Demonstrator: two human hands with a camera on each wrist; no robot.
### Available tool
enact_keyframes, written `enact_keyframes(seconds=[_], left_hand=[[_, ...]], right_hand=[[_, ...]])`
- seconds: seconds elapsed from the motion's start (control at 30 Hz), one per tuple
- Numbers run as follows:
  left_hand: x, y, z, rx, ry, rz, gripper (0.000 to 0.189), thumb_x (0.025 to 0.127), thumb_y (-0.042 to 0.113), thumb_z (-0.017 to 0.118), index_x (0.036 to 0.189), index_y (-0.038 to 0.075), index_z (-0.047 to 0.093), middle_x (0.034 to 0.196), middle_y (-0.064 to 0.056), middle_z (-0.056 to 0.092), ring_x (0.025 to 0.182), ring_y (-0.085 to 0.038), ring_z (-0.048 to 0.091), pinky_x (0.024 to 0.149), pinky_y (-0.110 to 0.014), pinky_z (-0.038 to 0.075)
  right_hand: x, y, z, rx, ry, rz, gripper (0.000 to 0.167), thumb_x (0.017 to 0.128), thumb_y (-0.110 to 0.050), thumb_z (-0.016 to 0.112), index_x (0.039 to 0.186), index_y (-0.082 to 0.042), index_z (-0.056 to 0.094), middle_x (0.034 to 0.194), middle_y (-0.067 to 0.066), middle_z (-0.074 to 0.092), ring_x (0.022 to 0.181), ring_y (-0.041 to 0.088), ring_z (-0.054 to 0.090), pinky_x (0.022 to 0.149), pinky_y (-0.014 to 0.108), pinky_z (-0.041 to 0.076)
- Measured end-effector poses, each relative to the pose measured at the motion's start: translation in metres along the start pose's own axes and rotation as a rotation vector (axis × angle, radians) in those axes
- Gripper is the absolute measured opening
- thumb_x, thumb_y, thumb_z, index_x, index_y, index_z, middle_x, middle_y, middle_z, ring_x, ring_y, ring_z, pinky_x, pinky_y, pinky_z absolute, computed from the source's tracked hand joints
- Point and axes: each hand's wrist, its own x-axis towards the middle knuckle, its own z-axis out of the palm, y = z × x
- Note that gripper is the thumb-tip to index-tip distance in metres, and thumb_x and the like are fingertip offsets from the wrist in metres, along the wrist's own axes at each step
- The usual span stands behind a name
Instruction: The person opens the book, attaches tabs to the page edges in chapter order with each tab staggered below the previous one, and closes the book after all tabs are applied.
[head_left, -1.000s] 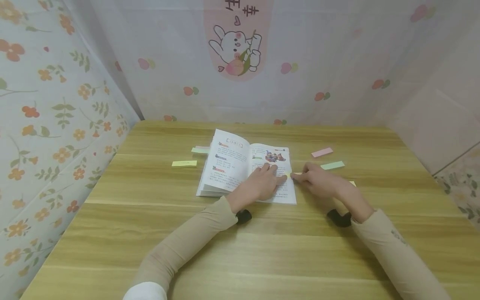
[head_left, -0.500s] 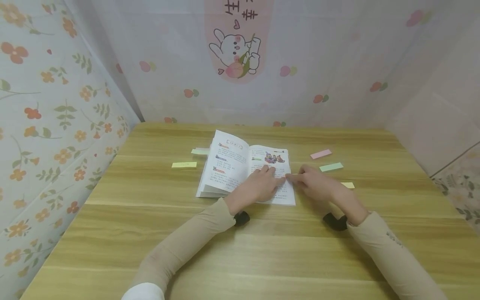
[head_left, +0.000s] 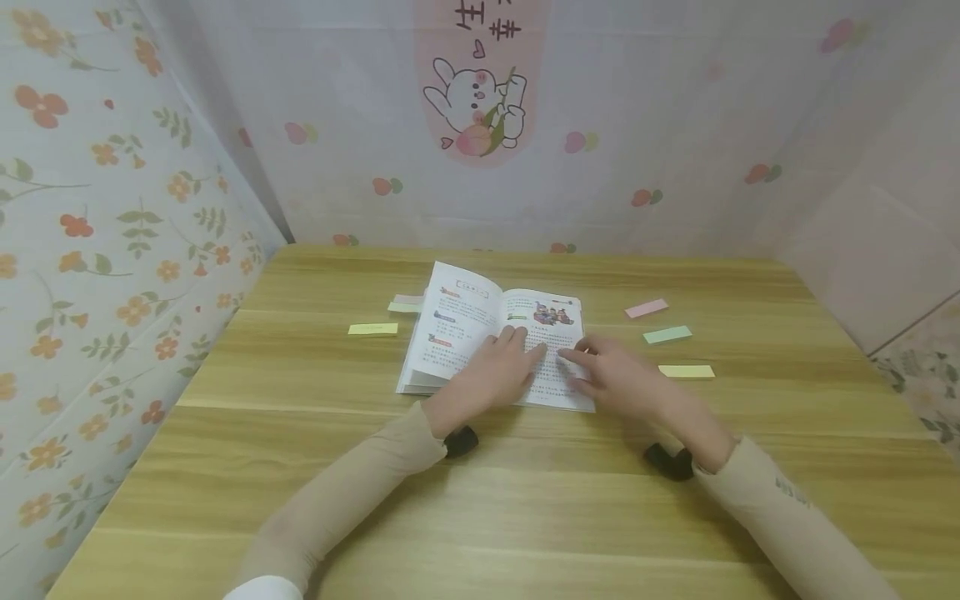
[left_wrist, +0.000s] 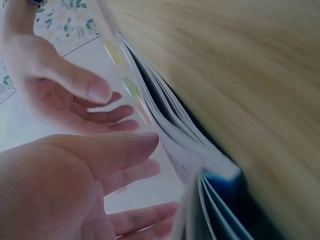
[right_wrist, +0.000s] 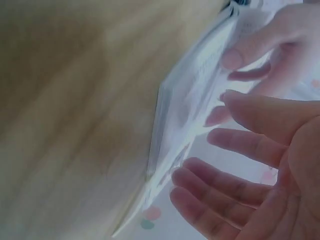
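An open book (head_left: 461,321) with printed text and a small colour picture lies on the wooden table, its left pages raised in a curve. Over the inner part of the right page is my left hand (head_left: 491,367), fingers relaxed, thumb stretched toward the right. My right hand (head_left: 630,379) hovers at the right page's outer edge, its fingertips over the text. Its loosely spread fingers (right_wrist: 220,195) hold nothing in the right wrist view. The left wrist view has the left thumb (left_wrist: 125,150) extended beside the book's stacked pages (left_wrist: 170,110).
Right of the book lie a pink paper strip (head_left: 647,308), a green strip (head_left: 667,334) and a yellow strip (head_left: 686,371). To its left are another yellow strip (head_left: 372,328) and a pale green strip (head_left: 405,307) partly under the book. A patterned cloth (head_left: 337,183) hangs behind the table.
Both hands have come off the page's right edge; the left has moved left. The yellow piece seen at that edge a second ago no longer shows. The yellow strip at right is now uncovered.
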Motion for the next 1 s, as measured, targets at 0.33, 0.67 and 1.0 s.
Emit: enact_keyframes(seconds=[0.33,0.67,1.0], left_hand=[[-0.023,-0.013,-0.003,0.014,0.038,-0.034,0.046,0.105,0.028,0.053,0.148,0.014,0.049,0.138,-0.02,0.049,0.126,-0.032,0.046,0.099,-0.045,0.047],[-0.048,-0.032,0.005,-0.133,-0.076,-0.148,0.058,0.106,0.037,0.049,0.154,0.007,0.037,0.142,-0.025,0.042,0.118,-0.036,0.045,0.085,-0.045,0.054],[-0.063,-0.038,0.004,-0.152,-0.101,-0.164,0.064,0.107,0.041,0.045,0.156,0.003,0.033,0.14,-0.03,0.042,0.121,-0.044,0.045,0.093,-0.053,0.05]], right_hand=[[-0.01,-0.014,0.006,-0.004,-0.044,0.033,0.043,0.092,-0.028,0.076,0.127,-0.004,0.067,0.121,0.022,0.062,0.098,0.033,0.065,0.084,0.047,0.056],[-0.015,-0.016,0.006,-0.051,-0.04,0.008,0.043,0.087,-0.024,0.081,0.121,-0.001,0.069,0.125,0.023,0.064,0.109,0.041,0.062,0.093,0.054,0.052],[-0.014,-0.017,0.005,-0.055,-0.051,0.004,0.025,0.087,-0.024,0.081,0.098,-0.006,0.067,0.11,0.014,0.068,0.097,0.033,0.062,0.08,0.045,0.054]])
